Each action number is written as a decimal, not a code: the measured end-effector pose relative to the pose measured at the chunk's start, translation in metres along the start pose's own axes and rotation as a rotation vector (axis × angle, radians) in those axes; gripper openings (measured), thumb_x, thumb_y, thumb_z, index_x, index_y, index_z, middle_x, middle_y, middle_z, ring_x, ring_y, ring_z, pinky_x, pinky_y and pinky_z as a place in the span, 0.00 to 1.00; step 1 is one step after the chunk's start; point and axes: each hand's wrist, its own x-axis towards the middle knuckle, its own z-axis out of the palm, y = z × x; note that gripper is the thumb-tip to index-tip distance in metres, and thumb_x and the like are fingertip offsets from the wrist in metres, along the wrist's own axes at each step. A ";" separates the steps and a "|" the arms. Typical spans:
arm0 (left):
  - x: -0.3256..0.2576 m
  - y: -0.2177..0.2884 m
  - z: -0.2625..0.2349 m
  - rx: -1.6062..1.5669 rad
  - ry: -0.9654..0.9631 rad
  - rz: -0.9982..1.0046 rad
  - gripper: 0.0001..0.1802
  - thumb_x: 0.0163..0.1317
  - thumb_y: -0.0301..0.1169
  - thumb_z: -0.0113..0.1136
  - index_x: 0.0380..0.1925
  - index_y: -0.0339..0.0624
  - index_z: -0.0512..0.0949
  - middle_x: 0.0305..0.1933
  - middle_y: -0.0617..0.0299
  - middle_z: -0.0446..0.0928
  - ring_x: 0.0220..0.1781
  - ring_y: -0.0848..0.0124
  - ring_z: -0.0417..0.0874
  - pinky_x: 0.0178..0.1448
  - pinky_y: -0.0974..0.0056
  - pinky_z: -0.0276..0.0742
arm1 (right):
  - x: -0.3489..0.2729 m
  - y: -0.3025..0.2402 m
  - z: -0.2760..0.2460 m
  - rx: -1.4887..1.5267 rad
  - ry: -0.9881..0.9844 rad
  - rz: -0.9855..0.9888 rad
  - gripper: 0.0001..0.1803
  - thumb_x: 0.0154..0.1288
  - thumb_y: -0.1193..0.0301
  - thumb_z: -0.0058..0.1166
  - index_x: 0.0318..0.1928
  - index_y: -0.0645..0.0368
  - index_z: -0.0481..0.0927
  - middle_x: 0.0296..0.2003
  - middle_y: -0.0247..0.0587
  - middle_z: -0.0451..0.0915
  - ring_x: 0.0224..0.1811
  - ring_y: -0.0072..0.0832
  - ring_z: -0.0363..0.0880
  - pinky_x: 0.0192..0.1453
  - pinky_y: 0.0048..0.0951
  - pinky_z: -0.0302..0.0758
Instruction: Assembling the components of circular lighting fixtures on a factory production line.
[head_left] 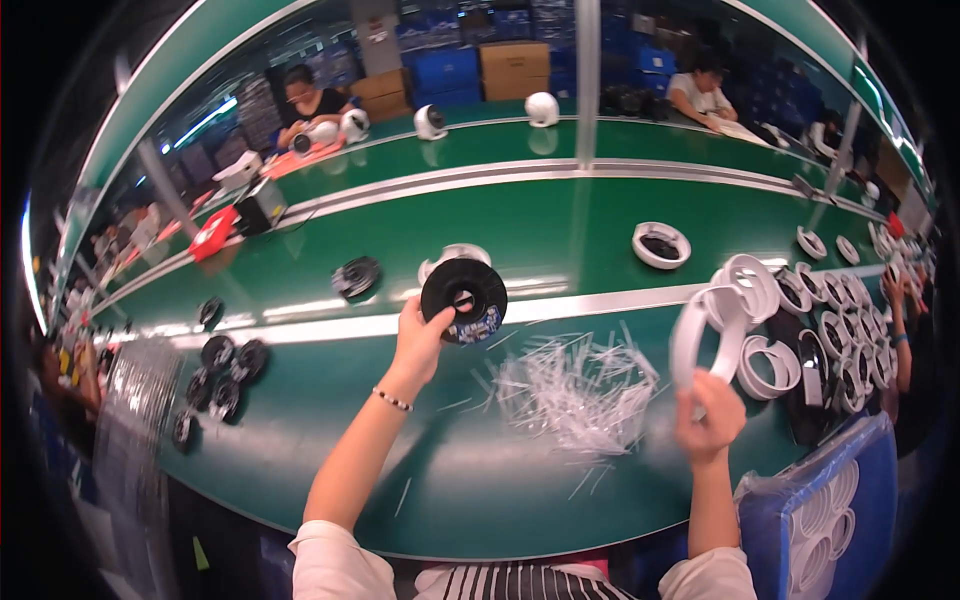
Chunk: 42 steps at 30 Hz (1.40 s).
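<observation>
My left hand (418,340) holds a round black disc part (465,298) with a hole in its middle, raised above the green belt. My right hand (710,415) grips a white ring-shaped housing (697,330) by its lower edge, held upright. Between my two hands lies a loose heap of thin clear plastic strips (575,390) on the green bench. Behind the black disc a white round part (455,255) rests on the belt.
Stacks of white rings (800,340) crowd the right side. Black discs (225,365) lie at the left; one more black disc (357,276) and a white ring (661,244) sit on the belt. A blue bin of rings (830,510) stands lower right. Other people work across the line.
</observation>
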 end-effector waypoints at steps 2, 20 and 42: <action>-0.036 0.010 -0.031 -0.132 0.040 0.003 0.19 0.50 0.16 0.50 0.44 0.34 0.62 0.43 0.55 0.71 0.44 0.68 0.75 0.46 0.64 0.73 | 0.016 -0.060 0.005 0.265 -0.238 -0.079 0.07 0.44 0.78 0.56 0.28 0.60 0.76 0.26 0.41 0.78 0.24 0.31 0.78 0.24 0.26 0.73; -0.101 -0.001 -0.083 -0.503 0.092 0.052 0.18 0.54 0.17 0.46 0.47 0.37 0.65 0.48 0.57 0.69 0.50 0.69 0.71 0.53 0.63 0.68 | 0.012 -0.184 0.050 0.289 -1.367 -0.008 0.58 0.30 0.47 0.65 0.59 0.64 0.51 0.61 0.64 0.39 0.63 0.60 0.35 0.57 0.66 0.39; -0.114 0.009 -0.018 -0.554 -0.731 -0.467 0.44 0.48 0.41 0.55 0.63 0.50 0.43 0.64 0.57 0.50 0.65 0.59 0.53 0.63 0.48 0.52 | -0.011 -0.131 0.099 1.271 -0.422 1.005 0.54 0.40 0.69 0.65 0.62 0.65 0.41 0.59 0.52 0.50 0.61 0.35 0.54 0.60 0.32 0.57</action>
